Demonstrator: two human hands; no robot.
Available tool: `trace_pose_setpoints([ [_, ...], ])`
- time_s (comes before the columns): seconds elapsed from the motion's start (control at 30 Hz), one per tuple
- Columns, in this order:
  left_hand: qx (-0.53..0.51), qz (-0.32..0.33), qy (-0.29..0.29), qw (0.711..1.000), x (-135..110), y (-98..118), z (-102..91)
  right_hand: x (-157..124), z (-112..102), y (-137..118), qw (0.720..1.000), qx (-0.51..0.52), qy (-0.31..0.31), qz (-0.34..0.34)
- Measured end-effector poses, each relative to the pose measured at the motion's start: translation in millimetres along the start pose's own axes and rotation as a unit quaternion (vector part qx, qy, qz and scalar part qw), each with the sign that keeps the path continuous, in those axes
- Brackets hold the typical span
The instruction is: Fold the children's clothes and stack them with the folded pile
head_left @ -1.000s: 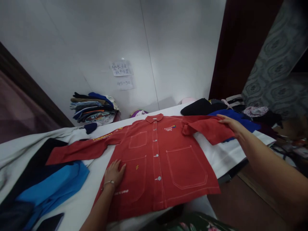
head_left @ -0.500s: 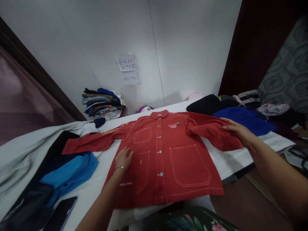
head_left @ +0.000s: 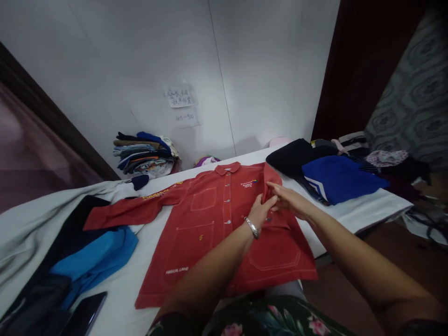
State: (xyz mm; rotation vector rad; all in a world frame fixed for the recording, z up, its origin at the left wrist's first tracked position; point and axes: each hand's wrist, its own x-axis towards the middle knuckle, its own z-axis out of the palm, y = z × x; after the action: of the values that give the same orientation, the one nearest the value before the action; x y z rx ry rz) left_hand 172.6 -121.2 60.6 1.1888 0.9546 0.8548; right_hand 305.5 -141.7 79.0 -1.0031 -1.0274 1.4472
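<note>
1. Across the middle of the white surface (head_left: 350,219), I have the red jacket (head_left: 206,233) lying flat and buttoned, its collar toward the wall and its front facing up.
2. On the jacket's right side in my view, its sleeve (head_left: 271,184) is folded inward over the front.
3. My left grip (head_left: 261,212), with a bracelet (head_left: 252,227) at the wrist, is closed on that folded sleeve, above the lower pocket.
4. My right grip (head_left: 290,200) is closed on the same fold from the outer side, its fingertips almost meeting the left ones. Neither grip holds anything else.
5. Just beyond that sleeve lie a blue garment (head_left: 341,179) and a black garment (head_left: 289,156).
6. Left of the jacket, a light blue garment (head_left: 94,261) lies on the surface, with a phone (head_left: 86,315) near the jacket's lower corner.
7. Past the other sleeve, a stack of folded clothes (head_left: 143,156) sits against the wall, below two paper notes (head_left: 180,95).
</note>
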Motion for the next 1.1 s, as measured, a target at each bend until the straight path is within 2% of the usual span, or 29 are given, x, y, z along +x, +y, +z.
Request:
trace_pose_setpoints([
  [0.07, -0.037, 0.003, 0.013, 0.999, 5.5, -9.8, -4.6, -5.6, 0.9, 15.4, 0.998, 0.055, -0.008, -0.012],
  [0.13, -0.042, -0.011, 0.026, 0.999, 11.6, -16.5, -14.6, -14.0, -6.1, 29.9, 0.998, 0.066, 0.010, -0.021],
  [0.17, -0.041, -0.016, 0.027, 0.999, 14.7, -16.9, -20.9, -19.1, -12.7, 36.9, 0.998, 0.043, 0.031, -0.020],
  [0.23, -0.042, -0.021, 0.029, 0.999, 21.0, -10.1, -35.1, -31.0, -31.5, 51.4, 0.992, -0.074, 0.098, -0.018],
  [0.27, -0.040, -0.022, 0.033, 0.998, 24.5, -2.8, -42.4, -37.5, -42.9, 59.3, 0.978, -0.157, 0.136, -0.016],
  [0.33, -0.028, -0.016, 0.044, 0.999, 32.8, 17.9, -56.2, -51.0, -65.8, 75.7, 0.928, -0.322, 0.188, -0.010],
  [0.4, -0.003, 0.007, 0.060, 0.998, 43.8, 42.9, -67.5, -63.4, -83.8, 91.4, 0.887, -0.419, 0.196, 0.007],
  [0.43, 0.009, 0.025, 0.062, 0.998, 50.4, 55.7, -71.9, -68.6, -89.5, 98.1, 0.880, -0.437, 0.187, 0.017],
  [0.5, 0.023, 0.074, 0.062, 0.995, 65.2, 80.0, -78.5, -76.0, -93.7, 107.8, 0.884, -0.437, 0.166, 0.026],
  [0.63, 0.071, 0.153, 0.088, 0.982, 94.4, 124.3, -86.2, -80.4, -81.9, 111.4, 0.917, -0.372, 0.139, 0.044],
  [0.73, 0.122, 0.178, 0.141, 0.966, 110.7, 156.0, -92.6, -79.8, -65.8, 103.2, 0.951, -0.276, 0.128, 0.050],
  [0.83, 0.158, 0.203, 0.190, 0.947, 122.6, 184.1, -103.9, -77.3, -43.8, 89.7, 0.974, -0.195, 0.107, 0.033],
  [0.97, 0.184, 0.232, 0.247, 0.923, 135.5, 209.5, -124.9, -64.8, -4.8, 76.0, 0.987, -0.148, 0.038, 0.042],
  [1.1, 0.183, 0.246, 0.264, 0.914, 144.6, 219.9, -142.8, -39.2, 35.0, 80.2, 0.984, -0.150, -0.031, 0.093],
])
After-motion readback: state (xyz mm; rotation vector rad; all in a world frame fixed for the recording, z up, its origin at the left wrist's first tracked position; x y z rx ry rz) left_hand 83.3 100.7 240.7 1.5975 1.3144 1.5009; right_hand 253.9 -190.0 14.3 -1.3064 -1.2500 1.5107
